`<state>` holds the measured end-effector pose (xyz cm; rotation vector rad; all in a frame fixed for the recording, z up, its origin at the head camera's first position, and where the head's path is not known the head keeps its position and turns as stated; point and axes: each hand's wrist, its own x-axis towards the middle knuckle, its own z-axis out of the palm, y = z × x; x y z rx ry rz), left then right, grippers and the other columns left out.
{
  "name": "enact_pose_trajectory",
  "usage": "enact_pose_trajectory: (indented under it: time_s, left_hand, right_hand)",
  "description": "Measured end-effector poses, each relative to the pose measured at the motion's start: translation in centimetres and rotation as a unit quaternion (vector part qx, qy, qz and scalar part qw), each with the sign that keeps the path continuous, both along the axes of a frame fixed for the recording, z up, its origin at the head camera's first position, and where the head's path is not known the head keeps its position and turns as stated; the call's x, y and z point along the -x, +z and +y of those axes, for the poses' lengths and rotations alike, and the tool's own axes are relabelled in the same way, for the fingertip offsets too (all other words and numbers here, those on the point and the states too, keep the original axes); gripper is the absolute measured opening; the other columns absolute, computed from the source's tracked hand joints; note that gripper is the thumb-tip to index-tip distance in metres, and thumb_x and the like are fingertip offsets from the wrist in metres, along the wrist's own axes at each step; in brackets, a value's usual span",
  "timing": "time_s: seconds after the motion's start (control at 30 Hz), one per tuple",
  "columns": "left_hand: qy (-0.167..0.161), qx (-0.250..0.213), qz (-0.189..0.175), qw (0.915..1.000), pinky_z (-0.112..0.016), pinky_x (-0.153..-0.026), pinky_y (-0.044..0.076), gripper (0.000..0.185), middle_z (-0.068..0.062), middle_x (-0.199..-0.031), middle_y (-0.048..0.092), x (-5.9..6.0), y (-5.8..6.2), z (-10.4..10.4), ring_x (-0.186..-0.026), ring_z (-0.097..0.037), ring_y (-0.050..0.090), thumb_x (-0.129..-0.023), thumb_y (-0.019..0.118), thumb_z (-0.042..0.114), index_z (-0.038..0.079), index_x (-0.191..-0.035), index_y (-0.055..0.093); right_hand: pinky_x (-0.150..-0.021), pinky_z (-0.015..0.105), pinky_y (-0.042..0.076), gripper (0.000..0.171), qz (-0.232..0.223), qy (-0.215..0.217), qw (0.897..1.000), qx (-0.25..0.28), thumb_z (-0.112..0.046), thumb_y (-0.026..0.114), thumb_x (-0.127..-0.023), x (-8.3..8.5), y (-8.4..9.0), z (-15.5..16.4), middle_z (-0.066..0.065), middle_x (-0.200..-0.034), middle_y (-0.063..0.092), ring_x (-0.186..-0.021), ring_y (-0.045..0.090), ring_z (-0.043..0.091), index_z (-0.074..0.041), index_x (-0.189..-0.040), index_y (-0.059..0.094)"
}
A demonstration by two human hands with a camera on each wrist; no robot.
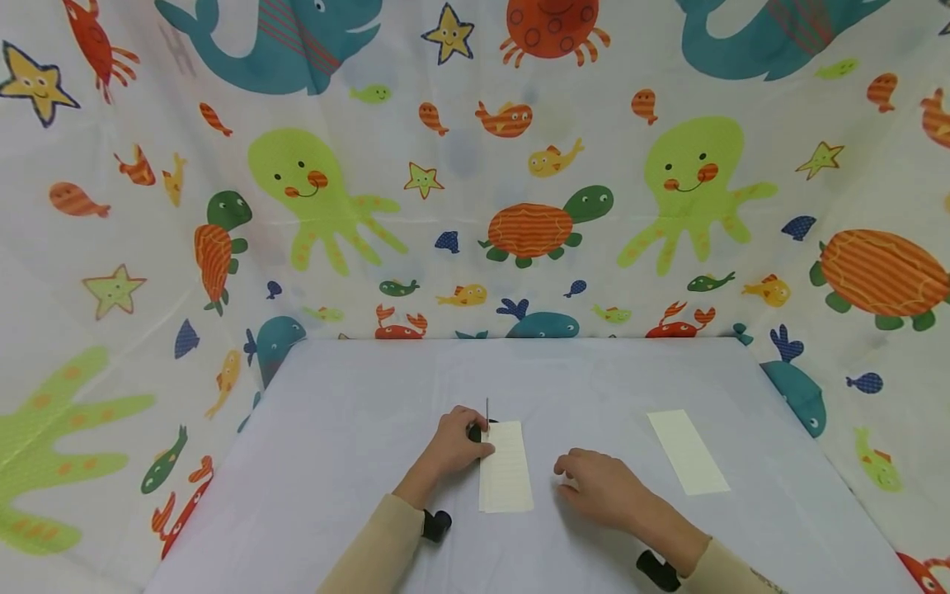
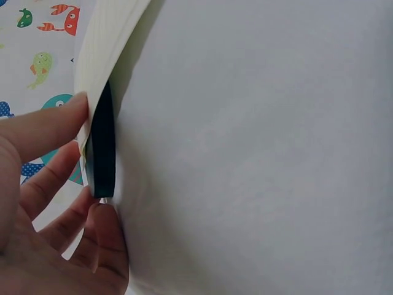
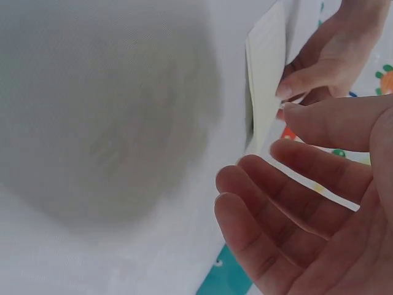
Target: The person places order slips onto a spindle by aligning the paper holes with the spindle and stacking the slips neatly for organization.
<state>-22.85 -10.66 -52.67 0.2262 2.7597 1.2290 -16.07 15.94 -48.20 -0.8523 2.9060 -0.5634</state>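
My left hand (image 1: 454, 441) pinches a small stack of narrow cream paper sheets (image 1: 508, 474) at its upper left edge, thumb on top. Faint lines run across the top sheet. Behind the paper, at the fingers, is a flat dark thing (image 2: 103, 150) with a curved edge, like a thin roll seen from its side; I cannot tell its kind. A thin dark upright line (image 1: 487, 407) rises by the fingertips. To the right of the stack hovers my right hand (image 1: 599, 487), its fingers loosely bent and nothing between them.
A single cream paper strip (image 1: 688, 452) lies slanted on the white table (image 1: 356, 396), right of my right hand. Behind the table and along both sides hangs a curtain (image 1: 445, 289) printed with sea animals. Black camera mounts (image 1: 436, 525) sit at both wrists.
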Motion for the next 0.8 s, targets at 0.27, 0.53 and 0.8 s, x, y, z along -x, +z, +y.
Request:
enact_pose_trajectory:
  time_s: [0.27, 0.53, 0.8]
  left_hand:
    - [0.001, -0.003, 0.003, 1.0000, -0.053, -0.102, 0.044, 0.024, -0.013, -0.125, 0.058, -0.1, 0.1, 0.1, -0.120, -0.035, 0.048, -0.081, 0.083, 0.016, 0.010, -0.099, 0.068]
    - [0.003, -0.007, 0.004, 1.0000, -0.053, -0.102, 0.045, 0.025, -0.013, -0.128, 0.057, -0.1, 0.0, 0.2, -0.121, -0.034, 0.048, -0.082, 0.083, 0.017, 0.010, -0.101, 0.068]
    - [0.006, -0.008, 0.006, 0.9999, -0.053, -0.102, 0.044, 0.024, -0.014, -0.128, 0.057, -0.1, -0.2, 0.0, -0.121, -0.034, 0.048, -0.083, 0.082, 0.017, 0.010, -0.101, 0.068]
  right_hand:
    - [-0.069, 0.038, 0.054, 0.020, 0.003, -0.005, 0.999, -0.037, -0.014, 0.078, -0.085, 0.3, 0.3, 1.9, -0.001, -0.097, 0.067, -0.088, 0.066, 0.021, -0.008, -0.103, 0.072]
    - [-0.078, 0.045, 0.054, 0.022, -0.030, -0.030, 0.997, -0.059, -0.016, 0.078, -0.087, 1.4, 0.7, 3.9, 0.002, -0.103, 0.066, -0.098, 0.064, 0.025, -0.008, -0.107, 0.072]
    - [-0.081, 0.045, 0.055, 0.023, -0.018, -0.049, 0.996, -0.072, -0.016, 0.079, -0.087, 2.5, 0.6, 5.8, 0.002, -0.105, 0.066, -0.101, 0.065, 0.027, -0.009, -0.107, 0.072]
